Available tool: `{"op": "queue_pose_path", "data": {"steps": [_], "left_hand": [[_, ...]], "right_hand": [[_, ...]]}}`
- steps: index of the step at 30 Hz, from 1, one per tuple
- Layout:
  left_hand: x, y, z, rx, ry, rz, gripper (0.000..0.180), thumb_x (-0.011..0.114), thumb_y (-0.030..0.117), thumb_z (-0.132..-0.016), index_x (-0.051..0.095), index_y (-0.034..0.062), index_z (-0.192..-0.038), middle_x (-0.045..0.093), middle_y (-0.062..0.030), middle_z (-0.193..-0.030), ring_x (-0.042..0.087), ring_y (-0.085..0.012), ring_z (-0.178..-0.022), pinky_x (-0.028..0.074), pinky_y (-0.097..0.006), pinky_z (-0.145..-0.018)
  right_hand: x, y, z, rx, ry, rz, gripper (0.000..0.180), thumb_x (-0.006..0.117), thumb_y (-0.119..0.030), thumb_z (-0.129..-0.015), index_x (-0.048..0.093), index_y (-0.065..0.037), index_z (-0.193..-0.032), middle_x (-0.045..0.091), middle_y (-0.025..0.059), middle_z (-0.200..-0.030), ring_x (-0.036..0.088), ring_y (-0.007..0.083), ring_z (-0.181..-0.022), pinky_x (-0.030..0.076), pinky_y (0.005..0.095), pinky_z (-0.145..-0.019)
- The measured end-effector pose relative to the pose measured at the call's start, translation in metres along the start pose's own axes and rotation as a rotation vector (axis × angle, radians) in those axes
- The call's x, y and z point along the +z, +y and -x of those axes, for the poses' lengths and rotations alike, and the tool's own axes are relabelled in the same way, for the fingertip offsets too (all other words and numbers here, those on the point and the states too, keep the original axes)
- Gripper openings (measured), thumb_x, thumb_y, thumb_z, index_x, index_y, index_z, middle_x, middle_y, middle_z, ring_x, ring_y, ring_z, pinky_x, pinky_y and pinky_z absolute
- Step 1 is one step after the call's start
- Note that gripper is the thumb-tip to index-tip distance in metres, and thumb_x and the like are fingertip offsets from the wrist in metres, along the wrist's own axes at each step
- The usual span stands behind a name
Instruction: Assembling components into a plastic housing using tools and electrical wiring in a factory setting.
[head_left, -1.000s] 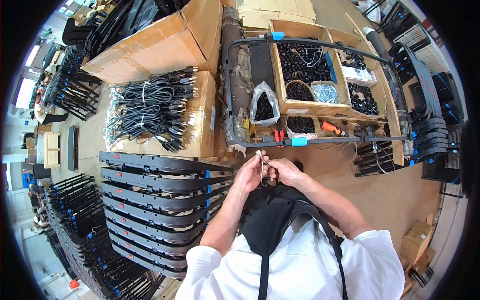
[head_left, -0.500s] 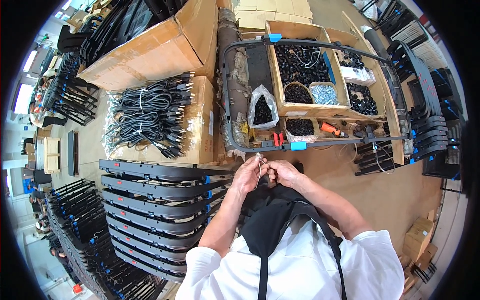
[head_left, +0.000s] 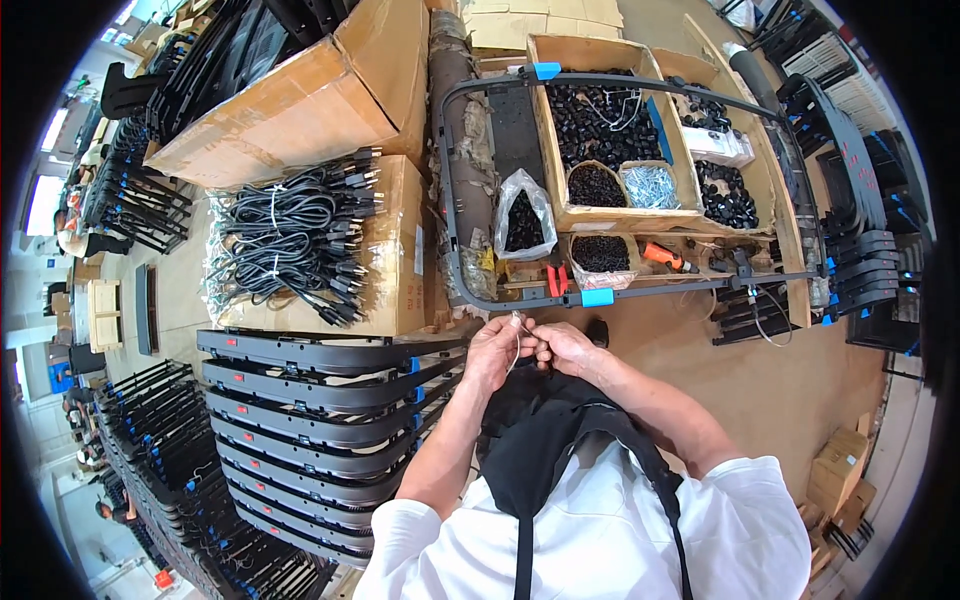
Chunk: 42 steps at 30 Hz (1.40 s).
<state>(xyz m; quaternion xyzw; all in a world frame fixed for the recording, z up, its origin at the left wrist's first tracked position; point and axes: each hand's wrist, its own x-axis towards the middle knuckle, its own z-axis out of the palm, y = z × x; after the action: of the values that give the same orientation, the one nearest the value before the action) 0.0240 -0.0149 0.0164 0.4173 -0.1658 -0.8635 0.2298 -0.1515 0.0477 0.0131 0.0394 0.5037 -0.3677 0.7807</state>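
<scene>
My left hand (head_left: 492, 352) pinches a thin pale wire (head_left: 517, 350) near its light-coloured end, and a loop of it hangs beside the fingers. Close by on the right, my right hand (head_left: 567, 349) has its fingertips pressed together on the wire's other part; the exact grip point is too small to make out. Both hands sit just below the near bar of a black rounded tube frame (head_left: 680, 287) with blue pieces on it. Red-handled pliers (head_left: 557, 279) lie by that bar, left of its blue piece (head_left: 597, 297).
Within the frame's outline stand a wooden box (head_left: 548, 170) of black parts and screws, a bag of black screws (head_left: 524, 222) and an orange-handled tool (head_left: 665, 256). At left, bundled black cables (head_left: 285, 240) lie on a carton (head_left: 404, 260), above stacked black frames (head_left: 300, 380).
The view has shifted slightly. Both hands stay close together on the wire, their fingers moving only a little, and the wire's hanging loop has changed shape.
</scene>
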Motion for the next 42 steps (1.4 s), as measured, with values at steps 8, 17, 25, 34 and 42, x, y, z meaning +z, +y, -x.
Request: {"op": "queue_pose_path", "data": {"steps": [8,17,25,34,42], "left_hand": [[-0.005,-0.011,-0.003,0.106,0.127,-0.140,0.023,0.064,0.028,-0.107,0.067,0.0061,-0.112,0.074,-0.0058,-0.097,0.064,-0.0113,-0.066,0.054,-0.026,-0.061],[0.022,0.000,0.010,0.119,0.146,-0.045,0.024,0.060,0.026,-0.110,0.066,0.0032,-0.115,0.074,-0.0032,-0.095,0.061,-0.0063,-0.064,0.045,-0.022,-0.057],[0.031,0.008,0.012,0.119,0.249,-0.199,0.019,0.060,0.023,-0.109,0.067,0.0047,-0.108,0.073,-0.0039,-0.097,0.056,-0.0046,-0.063,0.045,-0.022,-0.058],[0.067,0.016,0.026,0.149,0.414,-0.251,0.021,0.062,0.021,-0.108,0.064,0.0022,-0.100,0.066,-0.0034,-0.079,0.061,-0.0096,-0.059,0.052,-0.025,-0.055],[0.051,0.014,0.013,0.073,0.420,-0.271,0.023,0.062,0.024,-0.107,0.061,0.0018,-0.103,0.066,-0.0051,-0.080,0.062,-0.0122,-0.059,0.052,-0.028,-0.048]], "right_hand": [[0.016,0.000,0.007,0.048,-0.096,0.022,0.029,0.055,-0.027,-0.109,0.064,-0.009,-0.089,0.047,-0.0073,-0.069,0.041,0.0091,-0.060,0.043,0.0327,-0.062],[0.012,-0.008,0.004,0.031,-0.139,-0.051,0.027,0.054,-0.027,-0.110,0.063,-0.012,-0.089,0.050,-0.0059,-0.071,0.044,0.0093,-0.061,0.043,0.0324,-0.063],[0.015,-0.003,-0.004,0.098,-0.135,-0.110,0.016,0.053,-0.023,-0.110,0.060,-0.015,-0.097,0.053,-0.0051,-0.075,0.046,0.0099,-0.063,0.045,0.0325,-0.063],[0.020,-0.008,0.003,0.123,-0.136,-0.103,0.019,0.054,-0.026,-0.110,0.061,-0.016,-0.096,0.056,-0.0044,-0.078,0.050,0.0111,-0.067,0.046,0.0320,-0.063],[0.019,-0.005,-0.007,0.121,-0.128,-0.140,0.021,0.054,-0.025,-0.110,0.061,-0.014,-0.095,0.056,-0.0036,-0.077,0.051,0.0129,-0.067,0.047,0.0346,-0.063]]}}
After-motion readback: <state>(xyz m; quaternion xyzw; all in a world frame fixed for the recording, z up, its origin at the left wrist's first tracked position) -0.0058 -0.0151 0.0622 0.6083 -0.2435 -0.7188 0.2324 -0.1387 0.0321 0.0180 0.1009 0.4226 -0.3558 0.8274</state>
